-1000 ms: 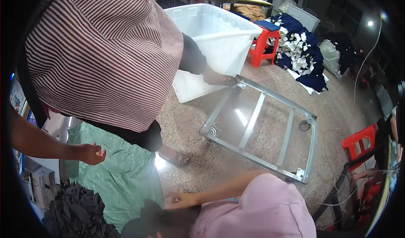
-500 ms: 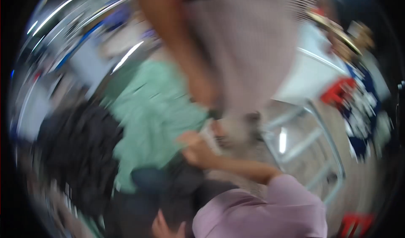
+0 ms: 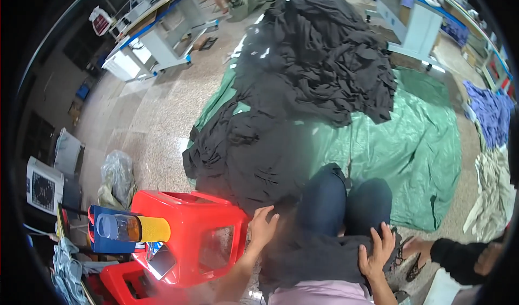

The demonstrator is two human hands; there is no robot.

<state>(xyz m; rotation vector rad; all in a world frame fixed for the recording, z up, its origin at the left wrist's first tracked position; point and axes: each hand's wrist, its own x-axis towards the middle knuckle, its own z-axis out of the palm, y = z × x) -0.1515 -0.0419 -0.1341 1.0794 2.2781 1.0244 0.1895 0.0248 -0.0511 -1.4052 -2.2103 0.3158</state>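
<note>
My left hand hovers beside the red plastic stool, fingers apart and nothing in it. The other one, my right hand, is spread over the dark cloth across my lap, by my right knee. In front of my knees, black fabric spreads loosely over a green tarp. Farther off, a larger heap of crumpled black fabric lies on the same tarp. A bottle with a yellow lower part and a phone rest on the stool.
Another person's foot in a dark strappy shoe is close on my right. White worktables with blue edges stand at both sides of the back. Purple cloth and cream cloth lie at the right; a plastic bag sits left.
The blurred view has swung round, bringing the red stool and black heap into sight. The person standing close ahead is gone from there. My right hand has drawn back from forward reach to my lap.
</note>
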